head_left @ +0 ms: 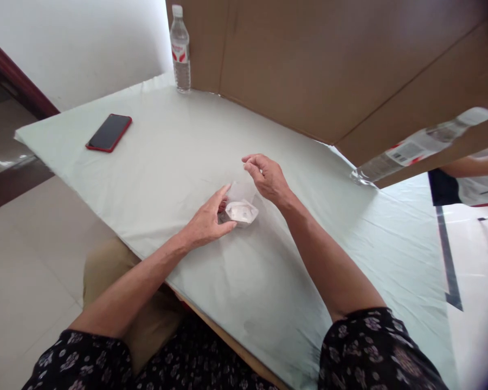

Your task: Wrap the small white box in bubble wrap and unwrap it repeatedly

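A small whitish packet or tub [242, 212] with a folded, translucent edge lies on the cloth in front of me. My left hand [206, 221] is beside it on the left, thumb and forefinger spread apart around its near-left side. Whether the fingertips touch it I cannot tell. Above and to the right of it, my right hand [268, 177] is raised with thumb and fingertips pinched together. Anything held in that pinch is too small to make out. A thin, see-through sheet [243, 190] seems to stand up behind the packet, between both hands.
A pale cloth covers the table [154, 162]. At the left lies a phone [109, 132] in a red case. One water bottle [181, 51] stands at the back, another bottle [418, 146] at right, both against a brown cardboard panel [284, 65]. Another person's arm [477, 165] shows at far right.
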`<state>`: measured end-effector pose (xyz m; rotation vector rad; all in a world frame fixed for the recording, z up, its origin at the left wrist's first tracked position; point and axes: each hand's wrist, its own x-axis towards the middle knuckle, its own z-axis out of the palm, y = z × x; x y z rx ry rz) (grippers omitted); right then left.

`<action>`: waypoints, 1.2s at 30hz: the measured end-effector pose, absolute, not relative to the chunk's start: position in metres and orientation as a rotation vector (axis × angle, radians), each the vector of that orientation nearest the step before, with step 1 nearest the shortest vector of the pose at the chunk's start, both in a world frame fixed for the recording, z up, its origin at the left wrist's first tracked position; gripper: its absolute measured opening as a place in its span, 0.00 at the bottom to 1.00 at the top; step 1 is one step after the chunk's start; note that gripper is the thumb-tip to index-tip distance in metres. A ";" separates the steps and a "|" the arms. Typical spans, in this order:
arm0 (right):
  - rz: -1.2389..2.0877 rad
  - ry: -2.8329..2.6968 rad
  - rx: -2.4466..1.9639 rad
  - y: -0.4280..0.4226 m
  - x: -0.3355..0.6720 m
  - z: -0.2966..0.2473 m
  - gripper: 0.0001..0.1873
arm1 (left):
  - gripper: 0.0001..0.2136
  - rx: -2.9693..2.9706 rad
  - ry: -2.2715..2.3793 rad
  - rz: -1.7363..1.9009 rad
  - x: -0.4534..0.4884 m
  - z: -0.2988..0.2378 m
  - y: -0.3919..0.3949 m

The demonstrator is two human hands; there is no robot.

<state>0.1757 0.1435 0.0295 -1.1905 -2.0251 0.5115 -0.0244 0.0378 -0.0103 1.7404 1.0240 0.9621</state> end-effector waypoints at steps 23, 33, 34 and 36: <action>0.659 -2.001 -1.600 0.053 0.171 0.029 0.20 | 0.27 1.110 0.856 0.919 -0.031 0.000 0.043; 0.885 -1.574 -1.575 0.063 0.207 0.014 0.10 | 0.27 1.111 0.921 0.981 -0.032 -0.002 0.046; 0.895 -1.547 -1.608 0.063 0.214 0.011 0.11 | 0.27 1.130 0.939 0.981 -0.032 -0.002 0.046; 0.871 -1.533 -1.676 0.062 0.226 0.006 0.11 | 0.26 1.179 0.991 0.977 -0.032 -0.004 0.047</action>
